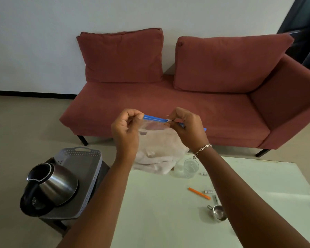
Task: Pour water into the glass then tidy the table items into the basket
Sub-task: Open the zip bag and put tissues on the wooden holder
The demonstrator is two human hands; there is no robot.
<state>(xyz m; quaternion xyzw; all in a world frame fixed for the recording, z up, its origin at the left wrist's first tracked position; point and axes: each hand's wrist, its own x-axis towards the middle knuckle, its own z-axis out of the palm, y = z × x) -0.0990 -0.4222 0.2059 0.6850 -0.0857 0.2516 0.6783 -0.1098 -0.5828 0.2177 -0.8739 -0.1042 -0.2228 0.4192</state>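
I hold a clear zip bag [151, 127] with a blue zip strip up above the table's far edge. My left hand [126, 128] pinches the strip's left end. My right hand [185, 126] pinches the white slider near its right end. A pale cloth shows through the bag and hangs below it. A clear glass [191, 168] stands on the pale table [168, 221]. A steel kettle [50, 187] with a black handle sits in the grey perforated basket [87, 158] on a low stool at the left.
On the table lie an orange pen-like stick [199, 193], two small white items [209, 191], [203, 174] and a steel measuring cup [218, 212]. A red sofa [168, 104] stands behind the table against the white wall.
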